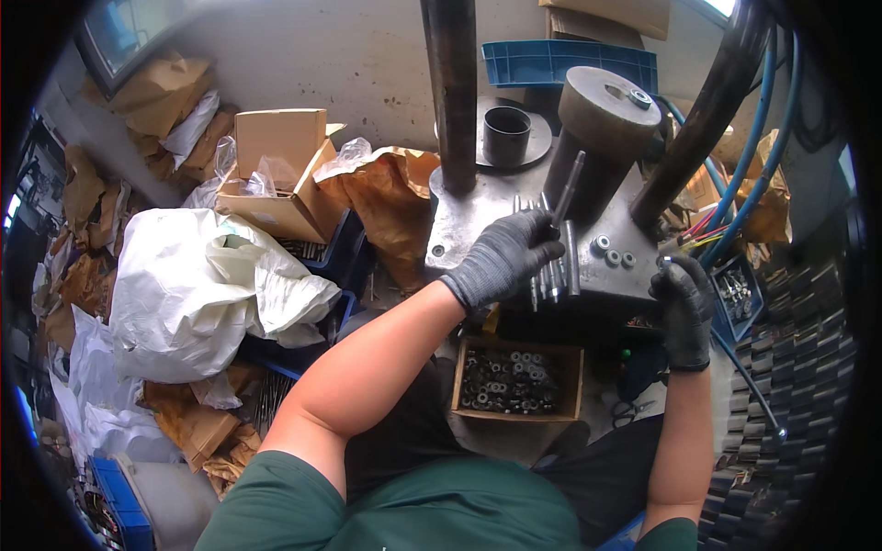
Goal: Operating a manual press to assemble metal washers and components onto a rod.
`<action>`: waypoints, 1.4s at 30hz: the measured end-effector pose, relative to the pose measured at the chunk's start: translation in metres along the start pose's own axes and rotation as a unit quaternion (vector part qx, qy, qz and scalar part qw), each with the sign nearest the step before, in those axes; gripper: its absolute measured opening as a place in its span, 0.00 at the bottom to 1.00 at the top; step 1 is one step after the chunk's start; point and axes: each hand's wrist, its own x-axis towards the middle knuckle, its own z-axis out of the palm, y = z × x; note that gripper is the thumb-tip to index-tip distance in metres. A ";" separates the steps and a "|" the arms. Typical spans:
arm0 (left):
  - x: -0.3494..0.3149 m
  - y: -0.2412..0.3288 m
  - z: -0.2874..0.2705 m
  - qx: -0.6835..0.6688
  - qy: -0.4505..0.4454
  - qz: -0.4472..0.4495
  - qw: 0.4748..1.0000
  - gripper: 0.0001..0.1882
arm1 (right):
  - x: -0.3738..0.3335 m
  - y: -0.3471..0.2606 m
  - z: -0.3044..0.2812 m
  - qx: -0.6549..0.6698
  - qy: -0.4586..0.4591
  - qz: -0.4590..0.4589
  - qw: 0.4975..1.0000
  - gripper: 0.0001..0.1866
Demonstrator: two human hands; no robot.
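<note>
My left hand (pixel 501 257), in a grey work glove, pinches a thin metal rod (pixel 571 179) that tilts upward above the metal plate (pixel 450 230). Below those fingers, several more metal rods (pixel 571 262) lie side by side at the plate's front edge, partly covered by the glove. My right hand (pixel 684 312), also gloved, is raised off the plate's right front corner. Between its thumb and fingertips is a small shiny metal ring (pixel 666 263), mostly hidden. Three small metal rings (pixel 613 258) rest on the plate between my two hands.
A thick steel cylinder (pixel 597 156) and dark posts (pixel 450 92) rise from the plate. A carton of small metal rings (pixel 574 390) sits below. White sacking (pixel 184 294) and an open cardboard box (pixel 276 211) crowd the left; blue hoses (pixel 749 174) hang right.
</note>
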 end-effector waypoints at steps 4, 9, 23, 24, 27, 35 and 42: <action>-0.018 0.030 0.029 0.004 -0.076 0.021 0.997 0.18 | -0.007 -0.007 0.009 0.100 -0.018 0.037 0.994 0.11; -0.019 0.038 0.044 0.102 -0.165 0.087 0.977 0.18 | -0.013 -0.011 0.013 0.115 -0.004 0.033 0.993 0.12; -0.014 0.045 0.046 0.194 -0.127 0.110 0.966 0.18 | -0.018 -0.018 0.001 0.030 -0.029 0.023 0.999 0.19; -0.013 0.045 0.046 0.199 -0.124 0.107 0.966 0.18 | -0.019 -0.017 0.003 0.032 -0.037 0.022 0.999 0.19; -0.012 0.045 0.046 0.202 -0.099 0.109 0.968 0.18 | -0.023 -0.015 0.008 0.011 -0.049 0.034 0.998 0.21; -0.013 0.042 0.048 0.174 -0.111 0.121 0.971 0.18 | -0.025 -0.009 0.013 0.038 -0.061 0.046 0.996 0.25; -0.014 0.036 0.048 0.168 -0.109 0.119 0.973 0.18 | -0.026 -0.008 0.019 -0.001 -0.060 0.029 0.998 0.25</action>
